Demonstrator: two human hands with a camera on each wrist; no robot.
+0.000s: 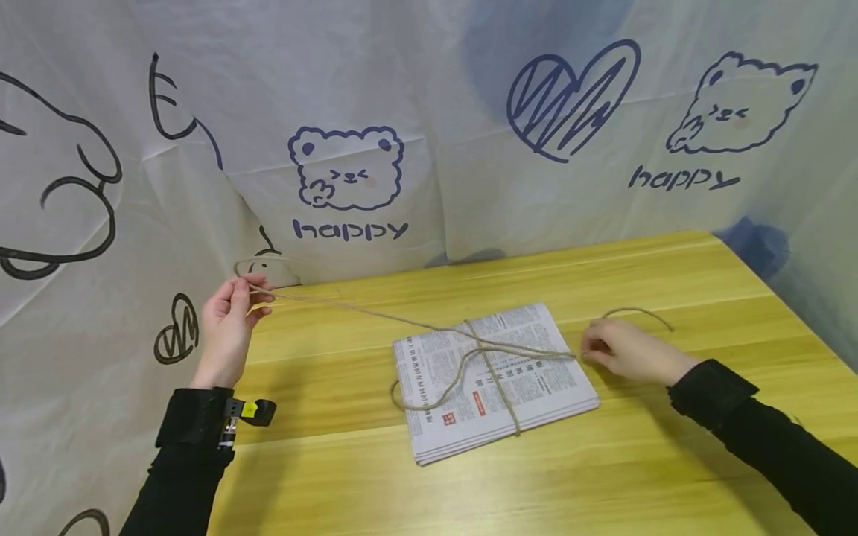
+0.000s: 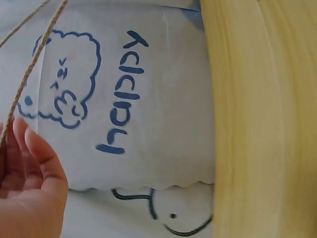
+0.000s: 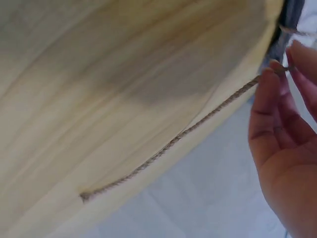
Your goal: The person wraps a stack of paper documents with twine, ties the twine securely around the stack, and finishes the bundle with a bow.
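Observation:
A folded stack of newspapers [image 1: 543, 398] lies slightly turned on the table, with brown twine [image 1: 493, 375] running across it from back to front. More twine loops loosely over the top of the stack. Raised at the left, my left hand [image 1: 228, 320] pinches a long strand stretched taut from the stack; the left wrist view shows this strand [image 2: 34, 60] rising past the fingers. Just beyond the stack's right edge, my right hand [image 1: 633, 350] pinches the twine between thumb and fingertips. Its loose end [image 3: 171, 143] trails past that hand onto the table.
The yellow wood-grain table [image 1: 335, 476] has its back edge against a pale cloth [image 1: 469, 193] printed with bears and hearts. The cloth also hangs along the left and right sides. A small strapped device [image 1: 258, 411] sits on the left wrist.

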